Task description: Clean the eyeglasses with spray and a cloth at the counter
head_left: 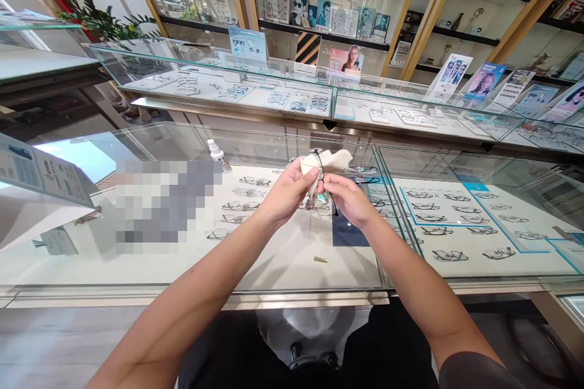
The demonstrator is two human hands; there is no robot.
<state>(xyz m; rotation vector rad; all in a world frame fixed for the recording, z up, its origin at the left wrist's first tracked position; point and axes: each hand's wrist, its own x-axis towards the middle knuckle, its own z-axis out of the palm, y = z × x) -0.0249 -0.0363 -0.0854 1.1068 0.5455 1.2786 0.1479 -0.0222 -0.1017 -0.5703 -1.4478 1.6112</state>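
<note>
Head view: a pair of dark-framed eyeglasses is held in both hands above the glass surface. The fingers of the left hand pinch a pale cloth against the frame; those of the right hand are closed on the eyeglasses just beside it. The step in hand appears to be wiping; the next move would call for steady support of the frame and light pressure through the cloth. A white spray bottle stands to the left, its contents not discernible. Beneath the glass, the near display case contains rows of spectacles and, at right, a blue-edged tray of further frames. The rear display case likewise holds eyewear and cards. Whether the small gold-coloured piece lies on or under the glass cannot be told.
</note>
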